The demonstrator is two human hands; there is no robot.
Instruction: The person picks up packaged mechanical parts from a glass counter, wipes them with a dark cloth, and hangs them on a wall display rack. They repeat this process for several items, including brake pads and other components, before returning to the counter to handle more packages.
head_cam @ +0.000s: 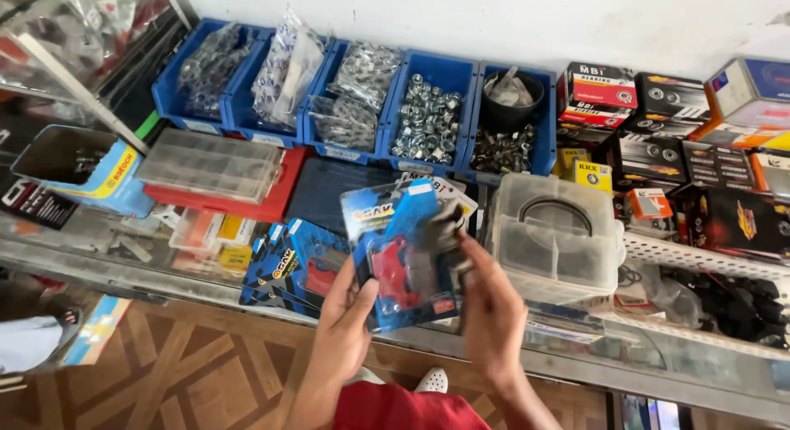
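Both hands are up over the glass counter (pixel 123 269), working w/ a fan of blue blister packs (pixel 403 249), each w/ a red part sealed under clear plastic. Left hand (pixel 346 319) is closed around the lower left edge of the front pack, thumb on its face, fingers behind. Right hand (pixel 492 302) is pinched on the right side of the stack, thumb and fingertips gripping the cards at the back; exactly how many packs it has can't be told, prob. two or three, since they overlap. Packs sit mid-air just above the counter edge, in front of a clear lidded tub (pixel 555 237) and a row of blue bins (pixel 428 109) w/ nuts and bagged hardware. More of the same packs (pixel 288 265) lie flat on the glass to the left. Handling judgement: light overall, card backing stiff but bendable, glossy film likely slick, so cards may slide off each other. Best held by the card edges, not the bubble, w/ weight centred around the red part.
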